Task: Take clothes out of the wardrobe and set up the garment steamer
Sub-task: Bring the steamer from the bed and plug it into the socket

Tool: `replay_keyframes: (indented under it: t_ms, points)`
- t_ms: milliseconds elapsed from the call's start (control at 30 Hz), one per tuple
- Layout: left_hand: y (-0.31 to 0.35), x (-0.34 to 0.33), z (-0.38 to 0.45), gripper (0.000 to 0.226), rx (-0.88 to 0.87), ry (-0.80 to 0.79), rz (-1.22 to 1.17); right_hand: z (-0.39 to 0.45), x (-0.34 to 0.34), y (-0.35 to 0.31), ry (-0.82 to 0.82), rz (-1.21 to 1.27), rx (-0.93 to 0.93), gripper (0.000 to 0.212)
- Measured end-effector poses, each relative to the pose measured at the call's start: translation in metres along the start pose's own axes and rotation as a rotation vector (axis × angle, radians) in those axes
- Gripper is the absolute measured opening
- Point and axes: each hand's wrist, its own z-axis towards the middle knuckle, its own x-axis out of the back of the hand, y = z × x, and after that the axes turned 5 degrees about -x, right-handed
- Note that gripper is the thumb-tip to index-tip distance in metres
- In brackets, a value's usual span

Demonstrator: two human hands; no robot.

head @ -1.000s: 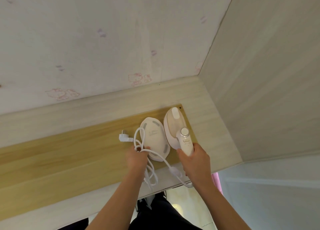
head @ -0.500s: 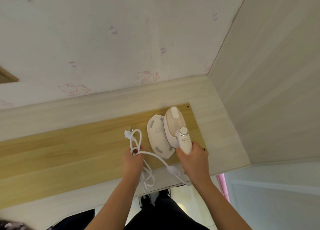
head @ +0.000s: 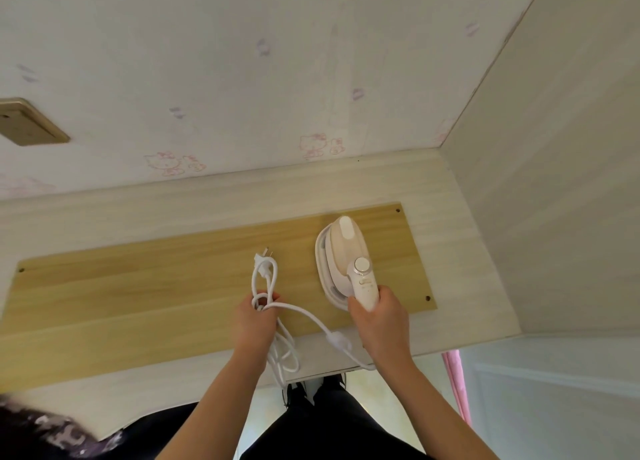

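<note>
A white and beige handheld garment steamer stands on its white base at the right end of a yellow wooden board. My right hand grips the steamer's handle from the near side. My left hand holds the bundled white power cord; a loop and the plug stick out beyond my fingers onto the board. More cord hangs over the desk's front edge and runs back to the steamer.
The board lies on a pale wood desk set in a corner, patterned wallpaper behind and a pale panel on the right. A dark patterned garment shows at lower left. A pink strip hangs below right.
The steamer has been moved onto its base, which earlier lay beside it. My left hand has shifted left with the cord, and the plug now points away from me.
</note>
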Motion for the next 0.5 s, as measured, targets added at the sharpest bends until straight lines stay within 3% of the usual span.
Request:
replay_keyframes:
  t_ms: [500]
  points:
    - [0.0005,0.0025,0.0012,0.016,0.012,-0.031,-0.025,-0.0038,-0.0078,-0.0002,-0.002,-0.049,-0.010,0.022]
